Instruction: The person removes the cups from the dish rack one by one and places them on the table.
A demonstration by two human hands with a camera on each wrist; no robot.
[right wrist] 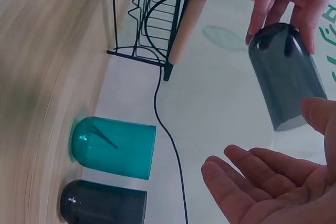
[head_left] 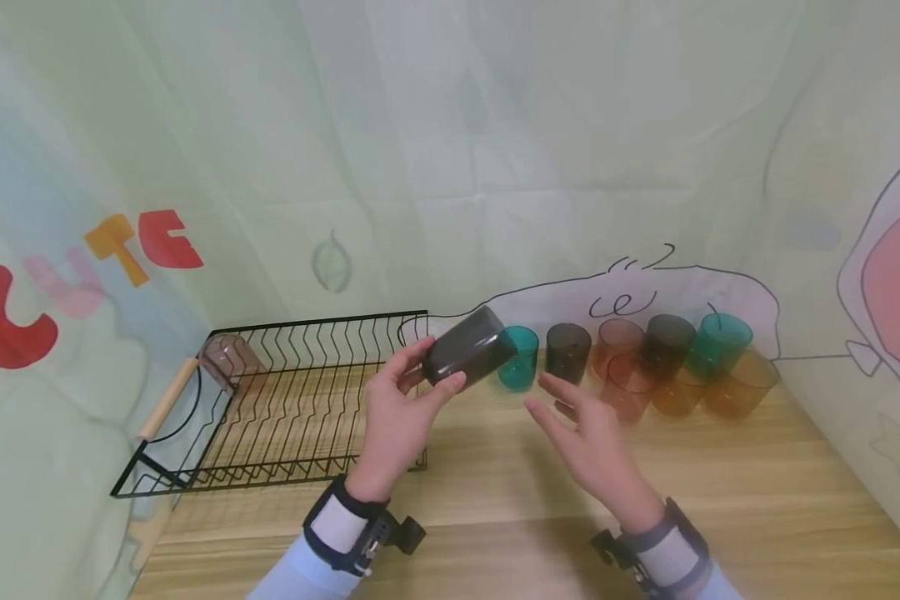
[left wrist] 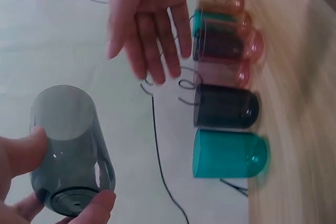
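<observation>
A dark grey see-through cup (head_left: 468,346) is held tilted in the air by my left hand (head_left: 401,408), its fingers and thumb around the base end. In the left wrist view the same cup (left wrist: 71,145) shows its round bottom near the fingertips. My right hand (head_left: 585,429) is close by on the right, apart from the cup in the head view, with fingers extended and nothing gripped. Behind the hands stand a teal cup (head_left: 517,358) and another dark grey cup (head_left: 567,352). A pinkish cup (head_left: 232,362) lies at the rack's left end.
A black wire dish rack (head_left: 307,400) with a wooden handle (head_left: 168,398) stands on the left of the wooden table (head_left: 510,517). Several orange, pink, grey and teal cups cluster at the back right, including an orange cup (head_left: 742,387). A printed cloth (head_left: 420,167) hangs behind.
</observation>
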